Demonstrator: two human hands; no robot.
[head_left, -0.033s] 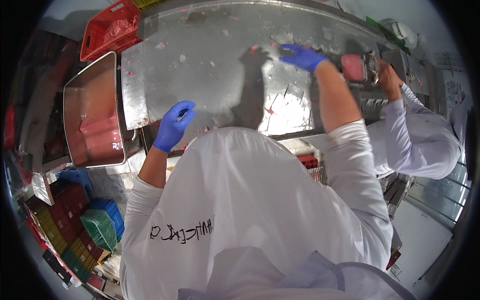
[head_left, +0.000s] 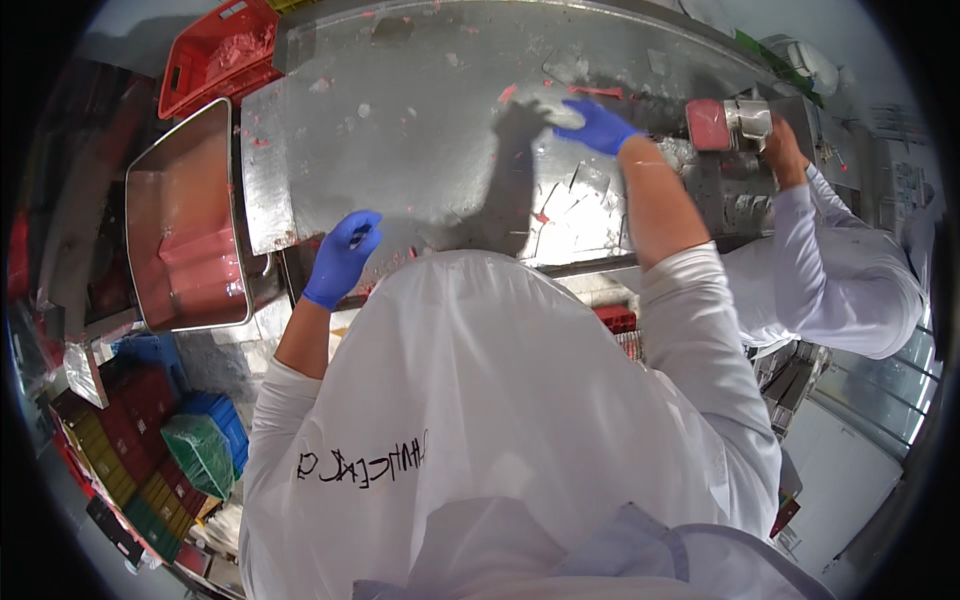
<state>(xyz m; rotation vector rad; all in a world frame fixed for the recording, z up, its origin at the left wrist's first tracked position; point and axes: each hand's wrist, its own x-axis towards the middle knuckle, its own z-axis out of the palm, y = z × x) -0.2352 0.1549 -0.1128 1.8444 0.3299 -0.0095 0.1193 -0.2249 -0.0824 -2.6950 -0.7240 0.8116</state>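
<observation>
My left hand point(head_left: 343, 255), in a blue glove, hovers by the table's near edge at left, fingers loosely curled with a gap between them and nothing visible held. My right hand point(head_left: 595, 127), also gloved in blue, is open over the steel table point(head_left: 380, 140), fingers spread, its shadow to the left. A pink strip point(head_left: 596, 92) lies just beyond it, among pink scraps. To its right is a pink slab point(head_left: 707, 124) beside a steel piece point(head_left: 747, 122), which a co-worker's bare hand point(head_left: 783, 150) touches or holds.
A red crate point(head_left: 185, 70) with pink material stands back left. Below it is a steel bin point(head_left: 140, 220) with pink contents. Stacked coloured crates point(head_left: 130, 440) are at lower left. The co-worker point(head_left: 840, 290) in white stands at my right, near my arm.
My right hand has moved slightly left and down; the pink strip beyond it now shows. My left hand is slightly lower. The co-worker's hand and steel piece have shifted slightly.
</observation>
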